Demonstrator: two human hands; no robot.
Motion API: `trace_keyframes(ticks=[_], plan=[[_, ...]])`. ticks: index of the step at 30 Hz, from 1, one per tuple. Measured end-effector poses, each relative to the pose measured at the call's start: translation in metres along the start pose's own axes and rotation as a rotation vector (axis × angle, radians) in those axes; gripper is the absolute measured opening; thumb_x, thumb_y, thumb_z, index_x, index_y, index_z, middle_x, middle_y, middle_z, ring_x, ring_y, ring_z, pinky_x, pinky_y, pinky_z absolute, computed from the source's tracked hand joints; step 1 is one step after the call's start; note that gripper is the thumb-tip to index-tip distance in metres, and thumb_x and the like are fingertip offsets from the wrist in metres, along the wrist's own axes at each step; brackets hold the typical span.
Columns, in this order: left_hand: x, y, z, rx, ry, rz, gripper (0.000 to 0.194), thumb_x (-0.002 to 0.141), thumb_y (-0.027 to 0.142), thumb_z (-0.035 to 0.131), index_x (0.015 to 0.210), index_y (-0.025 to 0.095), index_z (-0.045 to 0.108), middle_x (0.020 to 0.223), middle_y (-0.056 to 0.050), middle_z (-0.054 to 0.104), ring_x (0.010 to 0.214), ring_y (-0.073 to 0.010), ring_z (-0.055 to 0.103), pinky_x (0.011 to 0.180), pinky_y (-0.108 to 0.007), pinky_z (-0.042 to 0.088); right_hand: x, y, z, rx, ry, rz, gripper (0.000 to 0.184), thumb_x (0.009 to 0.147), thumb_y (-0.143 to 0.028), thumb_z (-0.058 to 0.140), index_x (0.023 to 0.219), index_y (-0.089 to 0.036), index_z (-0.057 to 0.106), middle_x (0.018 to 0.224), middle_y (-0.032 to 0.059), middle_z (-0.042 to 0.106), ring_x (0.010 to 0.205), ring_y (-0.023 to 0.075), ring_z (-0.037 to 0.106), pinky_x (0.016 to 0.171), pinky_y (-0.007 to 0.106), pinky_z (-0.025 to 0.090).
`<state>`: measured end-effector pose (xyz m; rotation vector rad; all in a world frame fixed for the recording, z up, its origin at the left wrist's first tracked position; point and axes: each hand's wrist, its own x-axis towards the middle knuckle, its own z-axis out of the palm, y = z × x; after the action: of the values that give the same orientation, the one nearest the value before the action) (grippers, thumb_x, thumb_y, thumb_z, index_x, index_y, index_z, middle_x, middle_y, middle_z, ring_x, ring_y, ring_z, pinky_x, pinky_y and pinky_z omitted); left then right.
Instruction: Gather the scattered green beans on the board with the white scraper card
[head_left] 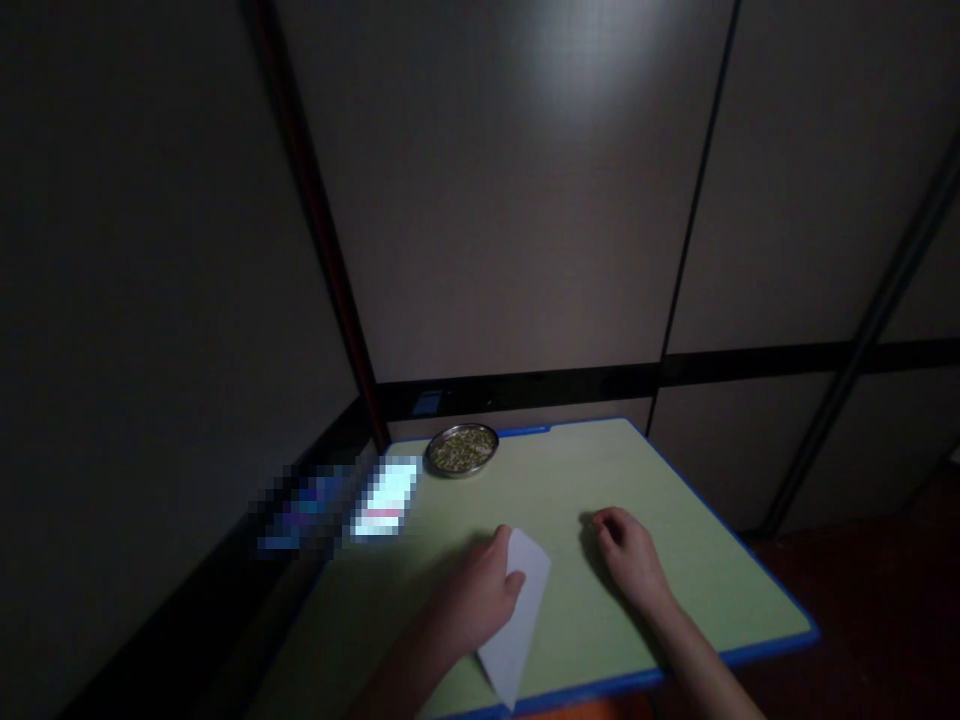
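Note:
A folded sheet of white paper (pixel 526 590) with a pointed lower end is gripped along its left side by my left hand (pixel 487 592). The thumb lies on its near face, while the other fingers are mostly hidden behind it. Its lower tip reaches the blue front edge of the table. To the right, apart from the paper, my right hand (pixel 628 552) is loosely curled just over or on the tabletop, fingertips drawn in toward the thumb. Nothing shows in its hollow.
The pale green table (pixel 570 470) has a blue rim. At its far left stands a round metal dish (pixel 463 450) of small green and pale pieces. Left of that is a bright, pixelated screen-like rectangle (pixel 388 496). Panelled doors (pixel 517 220) rise directly behind the table.

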<state>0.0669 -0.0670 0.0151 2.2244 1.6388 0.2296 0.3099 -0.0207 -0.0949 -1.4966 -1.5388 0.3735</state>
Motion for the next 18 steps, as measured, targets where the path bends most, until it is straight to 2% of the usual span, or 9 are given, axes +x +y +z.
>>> trace_keyframes(ticks=[5, 9, 14, 18], plan=[[0.009, -0.005, 0.007, 0.026, -0.028, -0.055, 0.024, 0.082, 0.026, 0.046, 0.104, 0.019, 0.051, 0.104, -0.01, 0.066, 0.094, -0.0206, 0.062, 0.076, -0.028, 0.043, -0.001, 0.0, -0.001, 0.001, -0.005, -0.002, 0.021, 0.082, -0.028, 0.047, 0.085, -0.018, 0.065, 0.085, 0.0066, 0.068, 0.079, 0.02, 0.061, 0.073, 0.03, 0.045], [0.015, -0.025, 0.006, 0.048, -0.001, -0.1, 0.029, 0.081, 0.025, 0.047, 0.108, 0.015, 0.051, 0.109, -0.014, 0.064, 0.099, -0.0221, 0.061, 0.082, -0.029, 0.043, -0.001, -0.001, -0.002, -0.012, -0.013, -0.011, 0.021, 0.081, -0.026, 0.046, 0.085, -0.018, 0.065, 0.084, 0.0058, 0.068, 0.079, 0.0197, 0.06, 0.073, 0.029, 0.045], [0.017, -0.051, -0.004, 0.028, 0.013, -0.203, 0.042, 0.082, 0.024, 0.047, 0.122, 0.011, 0.046, 0.126, -0.018, 0.056, 0.119, -0.0229, 0.052, 0.096, -0.03, 0.038, 0.0, 0.001, 0.0, -0.017, -0.009, -0.015, 0.021, 0.081, -0.027, 0.046, 0.086, -0.018, 0.065, 0.085, 0.0061, 0.068, 0.08, 0.0197, 0.06, 0.074, 0.029, 0.044], [0.015, -0.069, -0.006, -0.019, 0.064, -0.231, 0.043, 0.08, 0.024, 0.05, 0.121, 0.011, 0.049, 0.119, -0.016, 0.061, 0.116, -0.0235, 0.055, 0.096, -0.031, 0.04, 0.0, 0.002, 0.0, -0.014, -0.013, -0.02, 0.022, 0.082, -0.029, 0.046, 0.085, -0.018, 0.064, 0.086, 0.0065, 0.068, 0.081, 0.0199, 0.06, 0.075, 0.03, 0.044]])
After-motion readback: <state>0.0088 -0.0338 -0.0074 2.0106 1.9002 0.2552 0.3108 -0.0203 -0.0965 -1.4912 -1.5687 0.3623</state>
